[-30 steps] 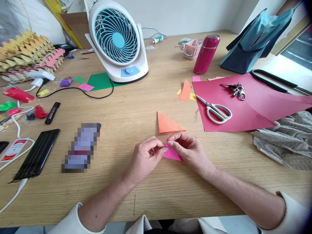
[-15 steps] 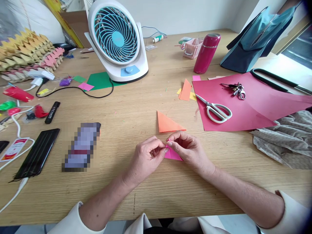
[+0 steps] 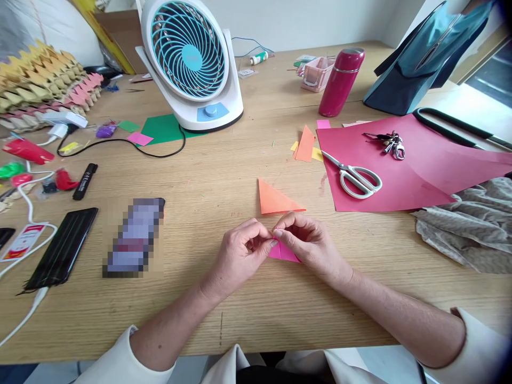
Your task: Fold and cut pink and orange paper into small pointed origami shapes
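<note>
A small pink paper (image 3: 283, 252) with crease lines is pinched at its upper part between both hands, close to the table's front. My left hand (image 3: 245, 250) grips its upper left side with thumb and forefinger. Thumb and fingers of my right hand (image 3: 310, 242) close on the top and right side. The fingertips nearly touch and hide the paper's tip. Just beyond the hands lies a folded orange paper triangle (image 3: 276, 198). Farther back, smaller orange pieces (image 3: 306, 144) rest beside scissors (image 3: 358, 181) on a large red sheet (image 3: 404, 186).
A white fan (image 3: 236, 101) stands at the back, left of a magenta bottle (image 3: 342, 82) and a blue bag (image 3: 408, 69). Keys (image 3: 394, 145) lie on the red sheet. On the left are a phone (image 3: 134, 234), a black case (image 3: 62, 248), a marker (image 3: 85, 181) and cables.
The view has shifted slightly, so the tabletop things appear a little higher. Both hands keep their pinch on the pink paper, with a bit more of it showing at the lower left.
</note>
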`<action>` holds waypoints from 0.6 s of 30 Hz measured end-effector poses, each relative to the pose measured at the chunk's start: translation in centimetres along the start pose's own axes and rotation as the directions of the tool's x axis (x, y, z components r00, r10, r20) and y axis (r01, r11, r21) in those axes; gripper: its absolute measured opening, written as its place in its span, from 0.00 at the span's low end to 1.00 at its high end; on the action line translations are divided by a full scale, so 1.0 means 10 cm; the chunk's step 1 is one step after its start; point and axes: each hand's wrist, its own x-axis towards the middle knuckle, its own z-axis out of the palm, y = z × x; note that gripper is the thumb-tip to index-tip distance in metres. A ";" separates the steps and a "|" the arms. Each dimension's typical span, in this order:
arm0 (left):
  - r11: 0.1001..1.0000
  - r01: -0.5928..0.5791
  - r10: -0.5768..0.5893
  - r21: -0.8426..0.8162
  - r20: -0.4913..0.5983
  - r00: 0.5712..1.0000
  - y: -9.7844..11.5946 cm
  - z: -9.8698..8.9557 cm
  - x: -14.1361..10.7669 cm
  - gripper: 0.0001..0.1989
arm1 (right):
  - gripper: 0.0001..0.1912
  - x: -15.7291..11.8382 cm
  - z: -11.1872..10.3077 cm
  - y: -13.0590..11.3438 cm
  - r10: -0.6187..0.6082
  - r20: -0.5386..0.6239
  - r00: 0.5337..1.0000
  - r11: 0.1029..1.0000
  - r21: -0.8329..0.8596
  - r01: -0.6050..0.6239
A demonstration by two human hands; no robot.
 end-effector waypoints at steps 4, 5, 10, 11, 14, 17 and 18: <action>0.992 0.092 -0.090 -0.087 0.023 0.996 0.00 -0.03 0.02 0.11 | 0.11 0.01 0.00 -0.03 0.009 0.017 1.000 1.000 0.005 -0.009; 0.986 0.116 -0.115 -0.119 0.016 0.993 0.00 -0.04 0.03 0.12 | 0.11 0.01 0.00 -0.04 0.022 0.025 0.999 1.000 0.003 -0.023; 0.961 0.163 -0.164 -0.223 0.012 0.986 -0.03 -0.06 0.04 0.13 | 0.13 0.01 0.01 -0.04 0.088 0.057 0.994 0.996 -0.030 -0.086; 0.966 0.156 -0.156 -0.206 0.017 0.988 -0.03 -0.06 0.04 0.13 | 0.12 0.02 0.01 -0.04 0.091 0.061 0.994 0.995 -0.031 -0.090; 0.995 0.087 -0.086 -0.057 0.016 0.996 -0.01 -0.05 0.04 0.12 | 0.11 0.01 0.00 -0.01 0.098 0.072 0.993 0.995 -0.029 -0.096; 0.997 -0.013 0.011 0.076 0.022 1.000 0.01 -0.04 0.04 0.13 | 0.11 0.01 -0.01 0.00 0.098 0.082 0.992 0.995 -0.035 -0.096; 0.995 -0.032 0.029 0.095 0.025 0.999 0.02 -0.04 0.03 0.13 | 0.11 0.01 -0.01 0.00 0.091 0.086 0.992 0.995 -0.038 -0.088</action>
